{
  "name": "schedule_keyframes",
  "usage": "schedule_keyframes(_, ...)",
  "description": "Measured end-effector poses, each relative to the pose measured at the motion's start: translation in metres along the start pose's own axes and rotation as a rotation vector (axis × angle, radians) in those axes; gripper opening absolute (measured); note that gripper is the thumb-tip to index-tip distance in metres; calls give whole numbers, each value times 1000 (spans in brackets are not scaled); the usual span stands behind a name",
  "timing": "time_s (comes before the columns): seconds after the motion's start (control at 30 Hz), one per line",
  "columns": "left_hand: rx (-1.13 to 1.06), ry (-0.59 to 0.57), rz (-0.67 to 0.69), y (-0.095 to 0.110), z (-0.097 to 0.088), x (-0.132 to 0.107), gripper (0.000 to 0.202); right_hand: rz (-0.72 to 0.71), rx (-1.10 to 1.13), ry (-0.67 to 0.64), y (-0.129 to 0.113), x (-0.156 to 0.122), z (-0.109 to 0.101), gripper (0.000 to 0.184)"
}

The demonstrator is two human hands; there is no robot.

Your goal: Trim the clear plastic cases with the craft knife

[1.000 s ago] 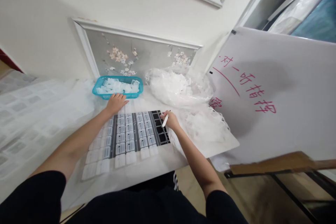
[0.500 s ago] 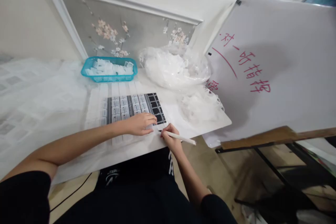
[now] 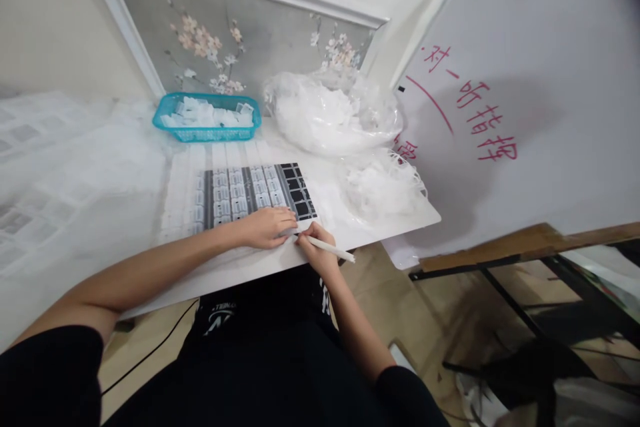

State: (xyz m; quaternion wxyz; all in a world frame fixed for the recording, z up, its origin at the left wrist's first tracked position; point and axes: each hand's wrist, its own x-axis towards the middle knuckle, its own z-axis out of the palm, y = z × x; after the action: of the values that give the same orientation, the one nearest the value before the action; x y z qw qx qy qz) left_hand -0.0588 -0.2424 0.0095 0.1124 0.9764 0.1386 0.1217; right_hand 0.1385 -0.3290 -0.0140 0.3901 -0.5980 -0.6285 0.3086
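My right hand is closed around a slim white pen-like tool, whose dark tip points left towards my other hand. I cannot tell exactly what kind of tool it is. My left hand rests over the lower edge of a printed sheet, its fingers curled and the thumb below them. Something small and whitish shows between the thumb and fingers, too unclear to name. Rows of small clear plastic pieces lie on the sheet, and its right part shows black rectangles.
A blue basket of white plastic pieces stands behind the sheet. Beside it lies a clear bag of white pieces, with a pile of white scraps nearer. Translucent sheets spread at left; a whiteboard stands at right.
The whole scene sits slightly higher in view. My right hand has shifted a little left with the tool, closer to my left hand, which has barely moved on the sheet.
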Motion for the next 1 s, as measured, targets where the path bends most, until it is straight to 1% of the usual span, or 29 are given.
schedule_keyframes(0.2,96,65,12,6,8,3,22,12,0,-12,1,5,2,14)
schedule_keyframes(0.27,74,73,-27,11,11,5,20,19,-10,-16,1,7,2,15)
schedule_keyframes(0.3,23,84,-68,12,11,6,19,26,-21,-18,0,8,2,16)
schedule_keyframes(0.33,-69,119,-134,12,11,7,17,35,-36,-21,-1,8,2,16)
schedule_keyframes(0.37,-219,199,-237,11,9,7,17,46,-55,-24,-3,8,3,16)
schedule_keyframes(0.43,-586,453,-497,3,2,7,27,68,-97,-23,-6,7,3,16)
schedule_keyframes(0.5,-850,699,-705,-11,-7,3,39,85,-131,-10,-9,6,4,16)
schedule_keyframes(0.57,-1062,901,-818,-26,-17,-3,41,97,-136,13,-11,5,6,16)
schedule_keyframes(0.63,-1337,1087,-875,-37,-26,-9,31,80,-88,35,-13,4,7,17)
schedule_keyframes(0.67,-1485,1156,-890,-39,-29,-11,24,61,-38,45,-14,4,8,17)
schedule_keyframes(0.7,-1599,1180,-892,-40,-33,-13,17,42,28,53,-15,3,9,16)
schedule_keyframes(0.73,-1659,1144,-881,-38,-36,-13,11,26,104,58,-16,3,10,16)
schedule_keyframes(0.77,-1681,1063,-863,-35,-38,-14,7,18,182,60,-17,2,11,15)
schedule_keyframes(0.83,-1602,827,-813,-25,-44,-14,9,15,302,26,-18,0,14,14)
schedule_keyframes(0.87,-1498,679,-777,-20,-47,-14,12,11,328,-1,-19,0,16,14)
schedule_keyframes(0.93,-1170,379,-671,-9,-54,-15,18,-7,315,-49,-19,-2,19,14)
schedule_keyframes(0.97,-970,256,-609,-4,-56,-17,20,-15,292,-68,-19,-2,20,14)
schedule_keyframes(1.0,-772,158,-547,1,-58,-19,22,-19,265,-79,-18,-2,21,14)
